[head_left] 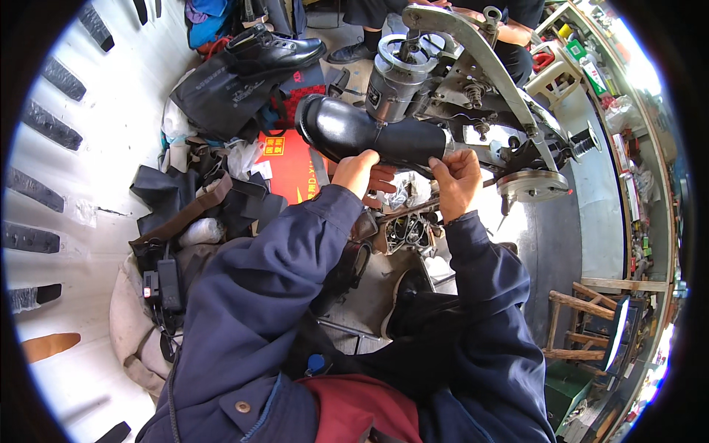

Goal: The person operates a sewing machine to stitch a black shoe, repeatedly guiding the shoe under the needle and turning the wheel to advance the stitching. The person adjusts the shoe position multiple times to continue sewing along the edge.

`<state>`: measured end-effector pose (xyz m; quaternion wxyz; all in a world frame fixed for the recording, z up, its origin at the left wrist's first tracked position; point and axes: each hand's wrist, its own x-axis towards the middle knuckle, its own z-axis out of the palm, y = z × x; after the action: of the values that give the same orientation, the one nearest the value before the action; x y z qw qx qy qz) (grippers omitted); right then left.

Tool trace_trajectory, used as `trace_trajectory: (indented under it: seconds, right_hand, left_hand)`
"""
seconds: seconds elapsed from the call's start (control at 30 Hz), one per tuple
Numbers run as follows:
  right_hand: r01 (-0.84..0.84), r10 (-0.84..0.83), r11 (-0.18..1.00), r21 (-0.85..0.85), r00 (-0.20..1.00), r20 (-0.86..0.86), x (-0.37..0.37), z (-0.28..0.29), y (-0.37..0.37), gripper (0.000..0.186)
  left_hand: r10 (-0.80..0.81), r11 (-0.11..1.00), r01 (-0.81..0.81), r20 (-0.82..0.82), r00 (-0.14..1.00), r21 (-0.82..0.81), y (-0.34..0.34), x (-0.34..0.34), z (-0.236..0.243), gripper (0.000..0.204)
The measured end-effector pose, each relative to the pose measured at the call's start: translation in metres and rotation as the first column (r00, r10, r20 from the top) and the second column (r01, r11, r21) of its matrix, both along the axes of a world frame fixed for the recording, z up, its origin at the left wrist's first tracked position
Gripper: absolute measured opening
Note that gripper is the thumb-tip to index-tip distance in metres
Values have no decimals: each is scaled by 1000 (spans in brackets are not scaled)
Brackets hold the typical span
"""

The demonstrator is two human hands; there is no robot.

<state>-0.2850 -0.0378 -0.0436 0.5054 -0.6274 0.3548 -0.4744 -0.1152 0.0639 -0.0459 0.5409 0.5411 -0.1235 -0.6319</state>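
A black leather boot lies sideways under the metal head of a hand-cranked shoe sewing machine, its toe to the left and its open top to the right. The machine's lower tip meets the boot's upper. My left hand grips the boot's near edge, thumb on the leather and fingers curled below. At the near corner of the boot's top, my right hand pinches the edge between thumb and fingers. The right hand is close to the machine's round metal wheel. The inside of the boot is hidden.
A black lace-up shoe rests on a dark bag at the far left. A red box and leather scraps lie left of my hands. Another person's legs are behind the machine. A wooden stool stands at right.
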Motion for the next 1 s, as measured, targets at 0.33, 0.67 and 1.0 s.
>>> trace_trajectory:
  seconds: [0.33, 0.67, 1.0]
  right_hand:
    - [14, -17, 999, -36, 996, -90, 0, -3, 2, 26]
    - [-27, 26, 1000, -6, 999, -32, 0, 4, 9, 26]
    - [-38, 38, 999, 11, 998, -55, -1, 4, 3, 24]
  left_hand:
    - [641, 751, -411, 424, 639, -517, 10, -28, -17, 19]
    - [340, 930, 35, 892, 298, -366, 21, -17, 0, 26]
    - [430, 878, 375, 832, -350, -296, 30, 15, 21, 15]
